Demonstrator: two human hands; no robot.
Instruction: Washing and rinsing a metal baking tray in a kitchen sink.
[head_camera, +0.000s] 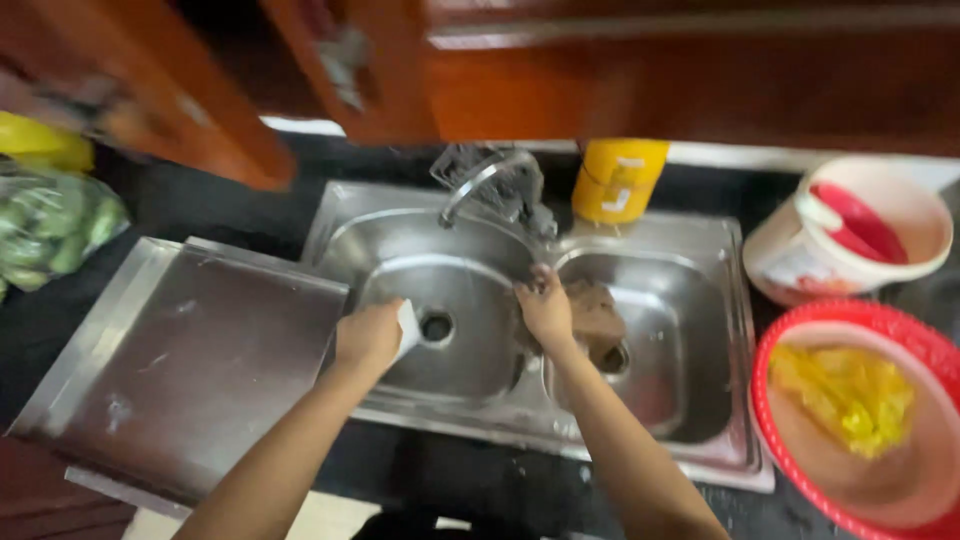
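Note:
A steel double sink (640, 240) is set in a dark counter. My left hand (368, 336) is closed around a small white object (408, 326), held over the left basin near its drain (436, 326). My right hand (545, 308) rests on the divider between the basins, its fingers against a brown cloth or sponge (596, 310) lying in the right basin. The curved tap (490, 180) stands just behind both hands. The picture is blurred, so what the white object is cannot be told.
A steel drainboard (190, 360) lies left of the sink. A yellow container (618, 180) stands behind it. At right are a white bucket (850, 230) with a red scoop and a red basket (880, 420) holding yellow food. A bag of green vegetables (50, 225) sits far left. Wooden cabinets hang above.

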